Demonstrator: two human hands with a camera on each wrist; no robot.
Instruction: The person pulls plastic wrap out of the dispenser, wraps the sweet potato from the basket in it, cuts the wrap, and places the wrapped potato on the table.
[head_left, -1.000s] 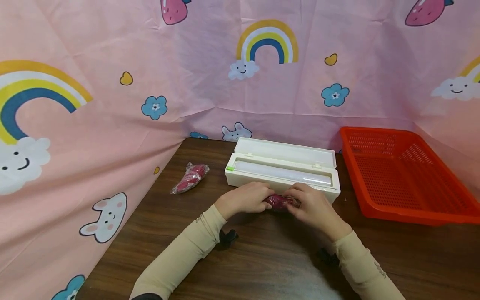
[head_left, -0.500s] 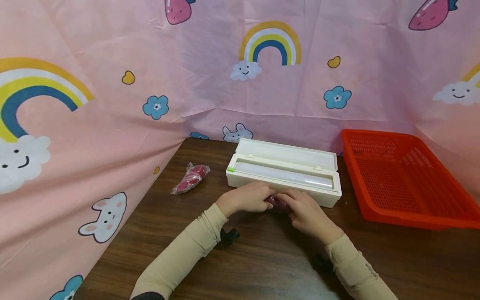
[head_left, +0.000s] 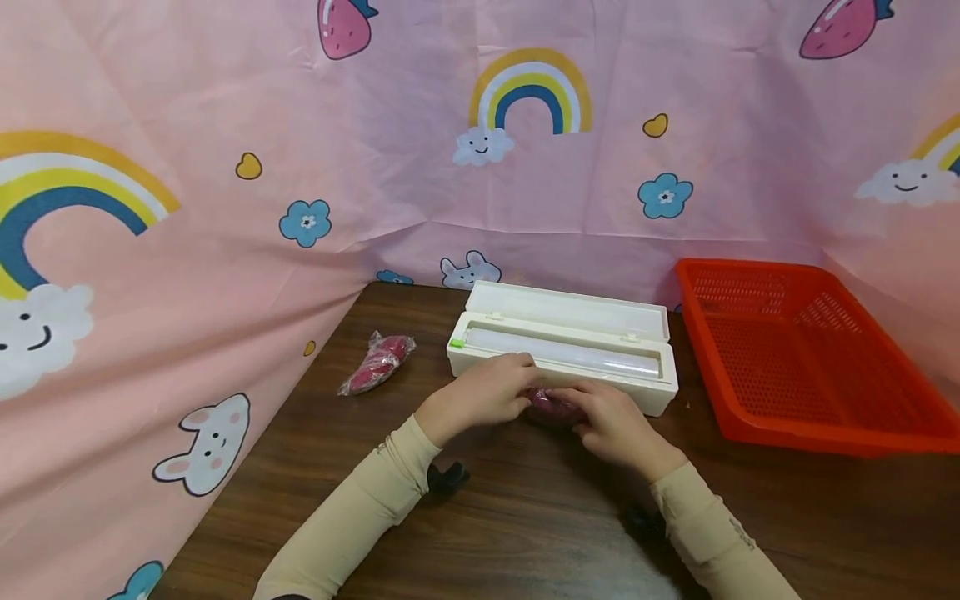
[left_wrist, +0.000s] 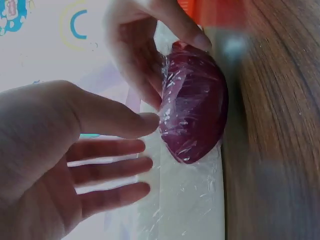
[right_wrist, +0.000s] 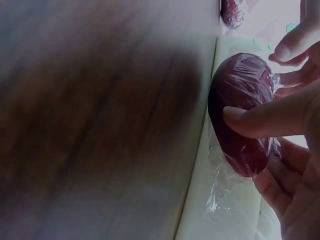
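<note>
In the head view a dark red sweet potato in clear cling film lies in front of the white film box, partly covered by both hands. My right hand pinches it, thumb on the near side and fingers behind, as the right wrist view shows. My left hand is at its left end. In the left wrist view the left thumb reaches the film's edge, while the other fingers stretch out straight and apart. Loose film trails from the sweet potato's end in the right wrist view.
The film box stands with its lid raised and a film roll inside. A second wrapped sweet potato lies to the left on the brown table. An orange-red plastic basket stands at the right. Patterned pink cloth hangs behind.
The right hand has moved left along the sweet potato, over the end that showed earlier. The left hand has shifted slightly up and left, uncovering more of its end.
</note>
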